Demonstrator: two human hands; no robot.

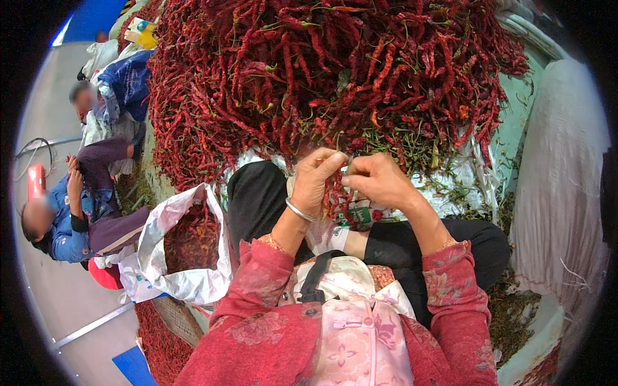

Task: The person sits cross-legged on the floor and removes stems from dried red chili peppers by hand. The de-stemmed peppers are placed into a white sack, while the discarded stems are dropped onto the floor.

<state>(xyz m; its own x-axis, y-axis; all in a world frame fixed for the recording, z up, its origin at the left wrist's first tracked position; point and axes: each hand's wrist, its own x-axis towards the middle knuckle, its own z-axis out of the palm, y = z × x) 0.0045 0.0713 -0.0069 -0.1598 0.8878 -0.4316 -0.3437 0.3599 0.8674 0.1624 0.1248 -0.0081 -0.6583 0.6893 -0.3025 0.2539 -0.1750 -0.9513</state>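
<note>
My left hand (316,176), with a metal bangle at its wrist, is closed on a small bunch of dried red chillies (332,197) that hang below the fingers. Close beside it, my right hand (381,181) has its thumb and curled fingers at the top of the same bunch. Whether a stem sits between the right fingertips is hidden. Both hands are in front of a large heap of red chillies (314,72). Loose green stems (405,144) lie along the heap's near edge, to the right of my hands.
An open white sack (222,270) holding chilli pieces stands at my left knee. Stems litter a white plastic sheet (434,193) before me. A tall, filled, pale woven sack (560,183) stands on the right. At left a person (79,212) sits; another (116,91) is farther back.
</note>
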